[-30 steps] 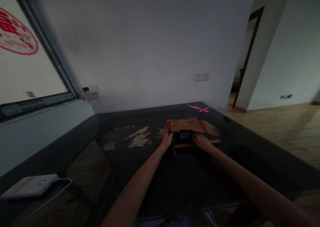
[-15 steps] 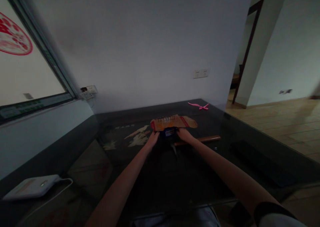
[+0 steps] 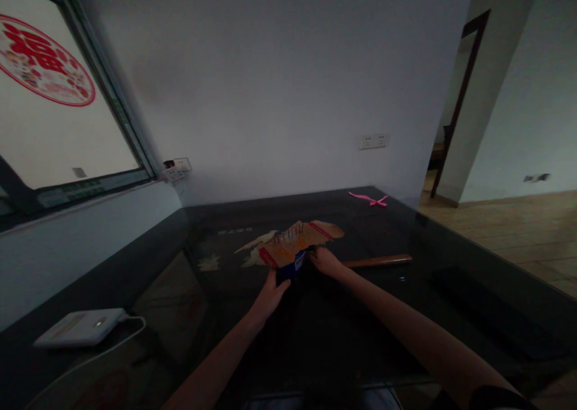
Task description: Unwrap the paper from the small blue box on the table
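A torn piece of brown cardboard [image 3: 295,241] with red bands and a row of thin dark spikes, perhaps nails, along its upper side rests over a small dark blue box [image 3: 288,270]. Its left end is tilted down towards me. My left hand [image 3: 273,290] is closed around the near left end of the box, thumb on the front. My right hand [image 3: 325,262] is closed at the far right end, its fingertips partly hidden beneath the cardboard. Beside my right wrist lies a hammer with a brown wooden handle [image 3: 381,261]; its head is not visible now.
The dark glossy table [image 3: 342,326] meets the wall at the back. A pink ribbon [image 3: 372,199] lies at the far right, a long black object [image 3: 491,311] at the right. A white device [image 3: 83,327] with a cable [image 3: 121,344] sits at the left.
The box and cardboard have turned, their left end swinging nearer to me. My left hand has come closer and lower with it. The view has shifted slightly left.
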A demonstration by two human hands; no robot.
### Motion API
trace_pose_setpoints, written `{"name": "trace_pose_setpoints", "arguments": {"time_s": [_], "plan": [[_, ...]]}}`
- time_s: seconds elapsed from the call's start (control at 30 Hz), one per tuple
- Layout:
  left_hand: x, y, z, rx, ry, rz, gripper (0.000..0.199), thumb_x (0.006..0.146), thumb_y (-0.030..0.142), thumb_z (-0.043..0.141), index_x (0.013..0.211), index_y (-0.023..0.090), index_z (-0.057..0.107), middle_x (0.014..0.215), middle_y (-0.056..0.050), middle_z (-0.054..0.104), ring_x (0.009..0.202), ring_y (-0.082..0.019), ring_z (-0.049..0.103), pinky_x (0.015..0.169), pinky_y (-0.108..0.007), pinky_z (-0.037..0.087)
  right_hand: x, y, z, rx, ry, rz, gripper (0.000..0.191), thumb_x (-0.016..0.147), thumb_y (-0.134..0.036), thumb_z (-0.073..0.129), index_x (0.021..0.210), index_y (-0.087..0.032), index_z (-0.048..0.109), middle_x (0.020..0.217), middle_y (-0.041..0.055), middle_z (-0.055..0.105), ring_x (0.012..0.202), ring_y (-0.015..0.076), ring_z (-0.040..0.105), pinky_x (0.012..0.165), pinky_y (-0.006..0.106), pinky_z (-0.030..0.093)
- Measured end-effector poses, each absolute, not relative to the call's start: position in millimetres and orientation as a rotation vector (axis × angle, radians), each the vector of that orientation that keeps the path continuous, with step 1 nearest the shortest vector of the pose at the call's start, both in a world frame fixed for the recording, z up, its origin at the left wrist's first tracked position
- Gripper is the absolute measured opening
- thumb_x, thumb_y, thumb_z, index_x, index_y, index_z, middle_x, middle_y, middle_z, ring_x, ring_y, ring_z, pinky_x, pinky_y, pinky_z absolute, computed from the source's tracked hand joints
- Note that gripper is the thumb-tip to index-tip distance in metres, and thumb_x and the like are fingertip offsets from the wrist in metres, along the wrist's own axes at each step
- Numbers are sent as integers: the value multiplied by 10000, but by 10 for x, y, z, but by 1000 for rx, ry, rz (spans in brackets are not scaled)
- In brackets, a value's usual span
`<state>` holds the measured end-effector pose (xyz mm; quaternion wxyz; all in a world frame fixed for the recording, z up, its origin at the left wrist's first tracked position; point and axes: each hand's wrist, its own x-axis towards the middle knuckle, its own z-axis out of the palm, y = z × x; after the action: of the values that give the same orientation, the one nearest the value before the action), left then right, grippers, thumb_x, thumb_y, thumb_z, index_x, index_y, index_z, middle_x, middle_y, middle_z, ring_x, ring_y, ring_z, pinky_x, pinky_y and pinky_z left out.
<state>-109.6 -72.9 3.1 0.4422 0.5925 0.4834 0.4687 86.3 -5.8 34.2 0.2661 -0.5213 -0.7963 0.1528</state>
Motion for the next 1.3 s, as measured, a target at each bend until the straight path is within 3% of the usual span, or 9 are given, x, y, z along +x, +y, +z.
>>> {"name": "trace_pose_setpoints", "arguments": {"time_s": [0.2,0.3,0.37,0.43,0.57,0.7,0.87,1.07,1.3], "plan": [[-1045,-1069,139,1508,1248,1081,712,726,283,601,1360,123,318,1456,-127,266,1359,-247,192,1130,-397,117,1021,-179,347,-1388,-2208,431,293,862,-169,399,1041,-89,617,1052,158,652,990,220,598,855,290,415],[-1165,-1293,340,1608,1264,867,648,706,352,634,1297,158,452,1411,-116,360,1323,-261,288,1115,-398,172,1136,-304,385,-1345,-2236,432,316,843,-141,406,1086,-101,604,1125,149,624,1044,216,565,903,305,385],[-1275,-1431,544,1702,1184,660,527,722,386,623,1211,202,552,1311,-96,498,1226,-259,440,1057,-387,300,1242,-435,433,-1329,-2245,419,335,822,-138,433,1112,-124,600,1164,133,606,1055,216,553,911,315,379],[-1369,-1498,786,1738,1085,536,398,776,406,557,1121,217,617,1142,-85,628,1016,-235,597,910,-362,443,1355,-576,516,-1341,-2247,392,296,819,-155,438,1034,-145,642,1066,114,650,964,209,588,847,305,410],[-1418,-1279,1211,1845,1130,779,321,804,402,511,968,172,662,879,-71,688,694,-155,624,693,-281,495,1462,-681,799,-1303,-2152,377,235,832,-231,447,805,-174,674,742,47,684,679,167,613,639,252,431],[-1286,-769,1332,1885,1261,1174,340,721,321,604,1017,154,611,897,-71,653,813,-177,617,705,-282,492,1325,-354,1052,-1186,-1950,354,224,807,-224,485,912,-147,667,821,61,690,723,161,620,653,244,445],[-1141,-413,1121,2023,1390,1048,440,643,273,687,1052,137,599,856,-68,642,719,-176,613,658,-290,497,1112,208,1063,-1186,-1998,476,258,728,-174,587,958,-110,684,916,95,702,803,178,630,716,258,460],[-1170,-380,916,2056,1477,1018,185,718,211,626,881,141,679,825,-62,693,754,-186,642,706,-282,493,1073,434,934,-1084,-2151,559,205,731,-276,613,808,-133,739,753,29,719,704,178,630,634,239,444],[-1143,-455,920,2110,1545,1100,157,769,211,590,871,166,701,878,-49,706,808,-187,641,732,-283,484,1034,485,826,-1022,-2093,493,256,764,-328,587,838,-134,737,802,59,710,755,187,625,680,254,441]]}}
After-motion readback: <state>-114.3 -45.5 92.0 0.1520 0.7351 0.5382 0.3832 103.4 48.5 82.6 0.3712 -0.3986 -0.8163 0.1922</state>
